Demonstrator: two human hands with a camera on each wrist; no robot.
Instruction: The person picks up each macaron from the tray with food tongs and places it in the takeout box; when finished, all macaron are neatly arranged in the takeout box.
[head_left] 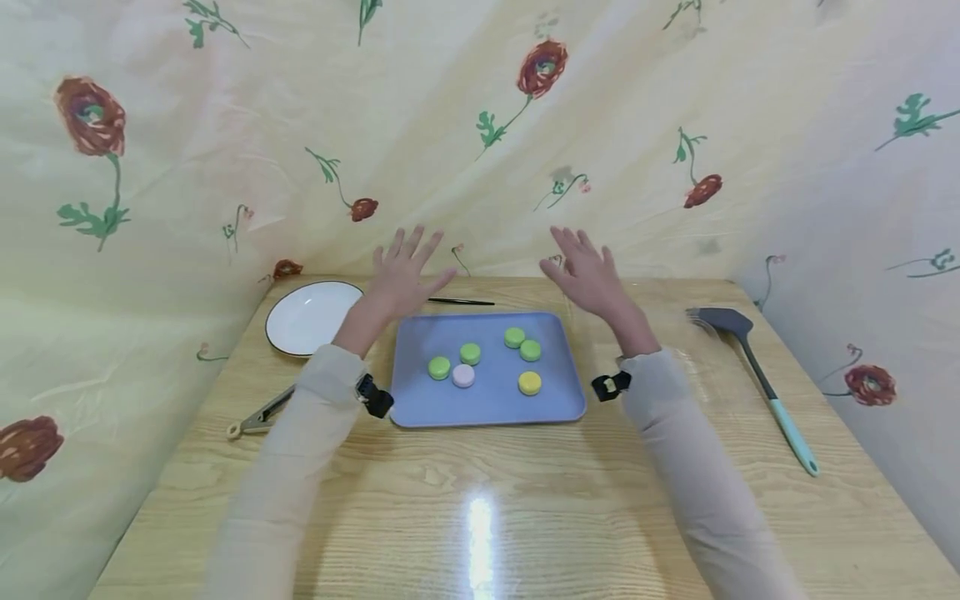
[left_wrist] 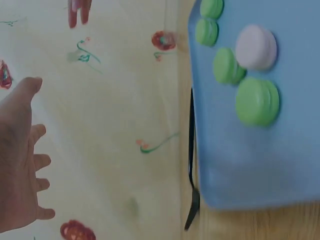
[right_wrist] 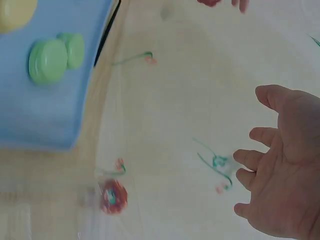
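Observation:
Both hands hang in the air with fingers spread, holding nothing. My left hand (head_left: 400, 282) is above the far left of a blue tray (head_left: 480, 410); my right hand (head_left: 590, 279) is beyond its far right corner. On the tray lie several green macarons (head_left: 470, 353), a pale lilac macaron (head_left: 463, 376) and a yellow macaron (head_left: 529, 383). The left wrist view shows the left palm (left_wrist: 17, 160) apart from the tray and the macarons. In the right wrist view, the right palm (right_wrist: 287, 175) faces the patterned cloth, likewise touching nothing.
A white dark-rimmed plate (head_left: 307, 318) and partly hidden tongs (head_left: 262, 414) lie left. Behind the tray is a thin black utensil (head_left: 468, 302). At right, a turner (head_left: 765, 383) with a mint handle lies beside a see-through item. Flowered cloth (head_left: 450, 125) hangs around the table.

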